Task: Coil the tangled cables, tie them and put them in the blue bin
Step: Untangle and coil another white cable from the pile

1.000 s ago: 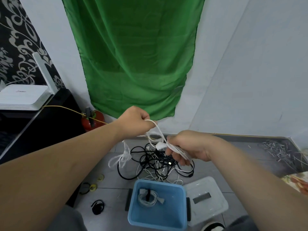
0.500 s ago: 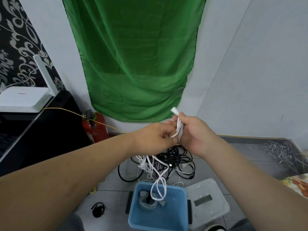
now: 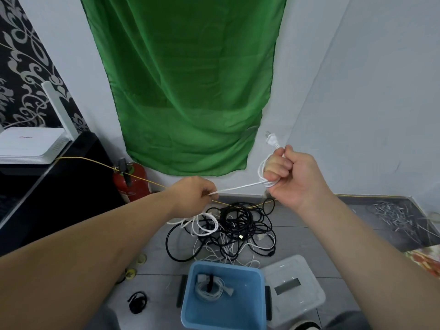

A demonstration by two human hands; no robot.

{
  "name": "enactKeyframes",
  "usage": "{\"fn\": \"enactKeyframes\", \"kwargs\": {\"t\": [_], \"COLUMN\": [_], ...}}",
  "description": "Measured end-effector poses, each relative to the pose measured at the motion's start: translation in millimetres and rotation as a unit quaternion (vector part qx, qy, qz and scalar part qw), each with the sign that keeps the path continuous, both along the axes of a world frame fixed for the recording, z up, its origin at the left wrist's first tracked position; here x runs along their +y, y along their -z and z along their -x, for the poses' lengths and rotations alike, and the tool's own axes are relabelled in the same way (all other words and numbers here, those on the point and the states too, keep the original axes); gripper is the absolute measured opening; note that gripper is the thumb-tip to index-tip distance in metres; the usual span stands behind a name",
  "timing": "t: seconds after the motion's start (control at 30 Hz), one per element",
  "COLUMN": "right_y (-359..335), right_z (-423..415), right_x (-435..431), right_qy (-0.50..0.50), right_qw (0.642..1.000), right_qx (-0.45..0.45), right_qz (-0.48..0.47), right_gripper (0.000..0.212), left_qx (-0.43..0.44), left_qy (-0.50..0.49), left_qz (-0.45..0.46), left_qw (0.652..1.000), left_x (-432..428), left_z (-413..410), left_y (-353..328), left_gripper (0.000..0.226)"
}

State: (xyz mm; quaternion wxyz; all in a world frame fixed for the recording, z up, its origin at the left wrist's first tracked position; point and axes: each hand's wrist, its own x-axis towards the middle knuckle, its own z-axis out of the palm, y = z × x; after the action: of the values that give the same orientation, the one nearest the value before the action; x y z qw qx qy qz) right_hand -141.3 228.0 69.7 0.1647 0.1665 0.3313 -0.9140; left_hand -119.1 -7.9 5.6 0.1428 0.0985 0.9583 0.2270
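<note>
At lower centre, the blue plastic bin [image 3: 223, 265] holds one tied white cable coil [image 3: 209, 288]; the right hand [image 3: 292, 177] grips, and the left hand [image 3: 192, 196] pinches, a part-wound white power cable [image 3: 238, 187]; the black-and-white cable tangle [image 3: 238, 225] awaits coiling.

Looks like a home room: black wallpaper with silver scrolls [image 3: 21, 75], flat white router [image 3: 31, 145] on a black cabinet [image 3: 59, 186], grey floor tiles [image 3: 289, 234].
</note>
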Motion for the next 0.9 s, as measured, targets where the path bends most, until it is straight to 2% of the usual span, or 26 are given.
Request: {"fn": "enactKeyframes", "kwargs": {"t": [0.1,0.27,0.33,0.4,0.43,0.47,0.53,0.6,0.63,0.7,0.73,0.8,0.9], "right_y": [2.7,1.2,5.0,11.3,13.6,15.5,16.8,15.2,14.0,12.4,12.2,10.6,5.2], "right_z": [1.3,5.3,6.6,5.5,4.7,3.8,0.8,-4.2,-5.9,-9.5,-10.0,-8.9,-5.7], "right_x": [8.5,33.3,37.8,35.7,31.4,26.4,13.9,0.8,-4.5,-14.9,-18.5,-22.4,-21.4], "right_qy": [0.003,0.071,0.113,0.141,0.138,0.125,0.069,0.001,-0.02,-0.035,-0.033,-0.015,0.006], "right_qw": [0.999,0.993,0.97,0.914,0.89,0.882,0.91,0.957,0.971,0.984,0.988,0.994,0.999], "right_qx": [-0.011,-0.028,-0.037,-0.034,-0.022,-0.009,0.016,0.027,0.029,0.031,0.031,0.03,0.022], "right_qz": [-0.039,-0.09,-0.21,-0.38,-0.434,-0.453,-0.408,-0.29,-0.237,-0.171,-0.146,-0.101,-0.039], "right_gripper": [0.033,0.028,0.027,0.024,0.024,0.026,0.029,0.033,0.034,0.034,0.035,0.035,0.036], "left_qx": [0.009,0.013,0.059,0.126,0.137,0.126,0.069,0.031,0.021,-0.026,-0.062,-0.127,-0.144], "left_qy": [-0.039,-0.095,-0.153,-0.222,-0.24,-0.241,-0.206,-0.138,-0.095,-0.011,0.022,0.047,0.037], "left_qz": [0.096,0.189,0.182,0.134,0.112,0.099,0.112,0.127,0.102,-0.014,-0.074,-0.149,-0.163], "left_qw": [0.995,0.977,0.97,0.958,0.955,0.957,0.97,0.982,0.99,1.0,0.995,0.98,0.975], "left_x": [-15.0,-26.1,-30.4,-40.3,-44.7,-46.4,-39.0,-19.6,-6.4,23.9,39.4,60.2,63.2], "left_z": [6.5,12.3,14.8,19.3,21.1,21.0,18.9,12.6,9.1,-3.6,-10.9,-19.7,-23.8], "left_y": [3.6,-3.1,-9.5,-14.9,-15.3,-15.2,-14.4,-17.0,-20.2,-28.7,-32.5,-28.4,-10.4], "left_gripper": [0.044,0.045,0.043,0.039,0.037,0.038,0.041,0.047,0.057,0.073,0.072,0.056,0.046]}}
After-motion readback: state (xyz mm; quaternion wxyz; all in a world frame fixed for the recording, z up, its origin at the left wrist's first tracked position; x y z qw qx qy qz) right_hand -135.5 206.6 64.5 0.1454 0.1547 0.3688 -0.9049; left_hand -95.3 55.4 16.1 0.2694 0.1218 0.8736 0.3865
